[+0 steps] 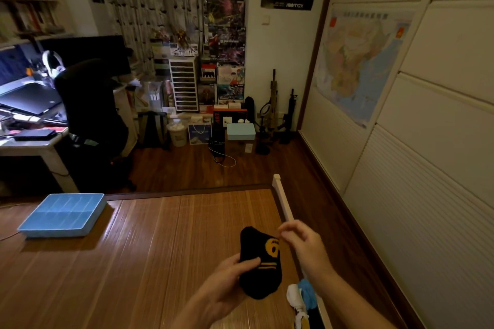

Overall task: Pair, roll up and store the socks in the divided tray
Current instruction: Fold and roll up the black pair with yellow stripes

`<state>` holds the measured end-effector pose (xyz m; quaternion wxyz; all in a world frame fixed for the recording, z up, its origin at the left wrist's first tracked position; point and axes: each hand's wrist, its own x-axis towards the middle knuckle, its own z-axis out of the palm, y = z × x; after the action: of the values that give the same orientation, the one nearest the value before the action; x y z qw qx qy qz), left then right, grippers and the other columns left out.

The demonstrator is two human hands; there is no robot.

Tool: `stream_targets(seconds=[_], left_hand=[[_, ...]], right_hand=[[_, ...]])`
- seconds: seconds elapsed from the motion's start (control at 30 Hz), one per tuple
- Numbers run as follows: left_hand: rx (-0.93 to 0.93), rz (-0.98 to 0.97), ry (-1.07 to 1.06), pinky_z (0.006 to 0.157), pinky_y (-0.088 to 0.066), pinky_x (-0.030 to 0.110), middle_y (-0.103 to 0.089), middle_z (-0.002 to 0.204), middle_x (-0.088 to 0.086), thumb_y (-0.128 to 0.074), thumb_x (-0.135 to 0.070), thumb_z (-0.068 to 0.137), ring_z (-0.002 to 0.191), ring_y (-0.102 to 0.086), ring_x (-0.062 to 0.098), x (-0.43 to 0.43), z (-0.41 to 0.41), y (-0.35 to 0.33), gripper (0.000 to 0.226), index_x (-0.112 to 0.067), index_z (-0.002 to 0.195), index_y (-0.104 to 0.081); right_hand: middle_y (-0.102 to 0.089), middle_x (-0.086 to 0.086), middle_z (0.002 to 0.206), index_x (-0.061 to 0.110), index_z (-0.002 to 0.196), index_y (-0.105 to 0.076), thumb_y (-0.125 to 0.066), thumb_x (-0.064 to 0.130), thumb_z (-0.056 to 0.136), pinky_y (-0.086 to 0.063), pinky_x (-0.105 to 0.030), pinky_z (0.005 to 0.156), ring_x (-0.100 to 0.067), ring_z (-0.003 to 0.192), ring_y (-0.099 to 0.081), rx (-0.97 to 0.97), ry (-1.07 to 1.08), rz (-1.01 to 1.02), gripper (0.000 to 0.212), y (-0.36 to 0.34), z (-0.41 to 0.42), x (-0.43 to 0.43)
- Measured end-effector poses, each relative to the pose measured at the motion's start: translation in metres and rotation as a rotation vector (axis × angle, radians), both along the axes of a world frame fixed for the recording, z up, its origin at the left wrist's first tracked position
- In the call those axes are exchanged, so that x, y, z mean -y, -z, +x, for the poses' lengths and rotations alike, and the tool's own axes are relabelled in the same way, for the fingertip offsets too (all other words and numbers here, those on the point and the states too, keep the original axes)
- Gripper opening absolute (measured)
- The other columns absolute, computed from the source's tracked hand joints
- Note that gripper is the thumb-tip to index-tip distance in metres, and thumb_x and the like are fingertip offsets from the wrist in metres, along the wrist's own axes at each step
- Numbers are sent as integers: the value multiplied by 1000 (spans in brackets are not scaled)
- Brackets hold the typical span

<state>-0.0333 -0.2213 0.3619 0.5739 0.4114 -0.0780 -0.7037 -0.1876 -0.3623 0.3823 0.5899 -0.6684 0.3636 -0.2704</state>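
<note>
Holding the black sock (264, 283) up off the bed, the left hand (227, 278) has its fingers curled under the lower half and its thumb pressed across the front, just beside the yellow stripes. The right hand (304, 246) is at the sock's upper right corner with thumb and forefinger drawn close together. It seems to pinch the edge there, though blur makes the contact hard to confirm.

To do the rolling well, I would keep the left-hand grip firm as an anchor and pull the fabric flat with the right hand. Square the edges before the first turn, then roll tightly from one end so the bundle does not spring open when let go.

A white sock (294, 295) and a blue sock (307, 288) lie just below and to the right of the black sock, by the bed's edge, not yet rolled. The bamboo mat (160, 248) spreads beneath the black sock and off to its left. The blue divided tray (53, 233) sits well apart from it, far to the upper left on the mat, and its compartments look unfilled
</note>
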Motion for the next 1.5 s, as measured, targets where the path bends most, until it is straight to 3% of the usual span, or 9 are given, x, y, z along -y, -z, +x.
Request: stream_targets(seconds=[0.13, 0.27, 0.43, 0.57, 0.7, 0.87, 1.03, 1.17, 1.5], left_hand=[[55, -104, 6, 102, -54, 49, -63, 136, 25, -80, -5, 86, 126, -62, 41, 0, 2, -3, 50, -5, 134, -64], [103, -176, 82, 101, -53, 43, -61, 140, 23, -77, -7, 90, 130, -58, 40, -1, 5, -5, 45, -10, 133, -66], [98, -170, 84, 100, -53, 42, -60, 140, 25, -75, -7, 92, 130, -58, 41, 0, 7, -3, 44, -6, 135, -65], [138, -199, 141, 107, -49, 45, -57, 143, 25, -71, -9, 95, 134, -55, 41, -1, 11, -6, 47, -5, 140, -59], [185, -223, 214, 118, -38, 53, -54, 146, 27, -66, -7, 98, 138, -50, 42, -2, 13, -2, 48, -2, 144, -54], [214, -246, 257, 109, -48, 44, -57, 143, 25, -70, -7, 95, 134, -54, 40, 1, 8, -6, 47, -2, 140, -58], [211, -255, 208, 112, -46, 48, -57, 142, 26, -68, -7, 96, 134, -54, 42, 0, 12, -5, 48, -3, 142, -56], [190, -259, 171, 107, -49, 47, -58, 142, 25, -75, -10, 91, 133, -56, 42, -1, 16, -5, 56, -5, 143, -55], [239, -257, 117, 105, -51, 51, -62, 139, 21, -88, -8, 77, 130, -59, 39, 0, 13, -4, 77, -7, 144, -51]], right_hand=[[-73, -12, 110, 15, 123, -63, -66, 36, 95, -57, -41, 91, -25, 101, -71, -103, -10, 385, 35, -8, 10, 15], [-68, -23, 123, 7, 121, -70, -75, 45, 85, -53, -51, 101, -40, 119, -62, -97, -97, 659, 53, -14, 15, 14], [-70, -24, 116, 2, 112, -73, -76, 31, 75, -53, -46, 93, -40, 113, -65, 1, -89, 473, 47, -24, 19, 24], [-76, -8, 105, 18, 100, -79, -81, 45, 77, -58, -35, 79, -27, 102, -72, -147, -200, 296, 35, -36, 18, 25], [-77, -7, 99, 17, 97, -76, -79, 41, 83, -59, -40, 85, -24, 92, -75, -246, -241, 88, 29, -44, 18, 30], [-75, -2, 98, 25, 96, -73, -70, 42, 91, -59, -28, 75, -19, 89, -75, -226, -290, 17, 19, -43, 21, 26], [-74, 5, 106, 35, 109, -73, -65, 52, 92, -61, -26, 75, -14, 96, -73, -208, -283, 110, 25, -41, 20, 28], [-74, -7, 103, 14, 104, -74, -75, 39, 87, -59, -27, 74, -18, 94, -75, -265, -334, 205, 31, -36, 11, 40], [-76, -8, 103, 10, 113, -73, -69, 27, 94, -58, -26, 74, -23, 100, -74, -97, -321, 229, 25, -38, 9, 41]])
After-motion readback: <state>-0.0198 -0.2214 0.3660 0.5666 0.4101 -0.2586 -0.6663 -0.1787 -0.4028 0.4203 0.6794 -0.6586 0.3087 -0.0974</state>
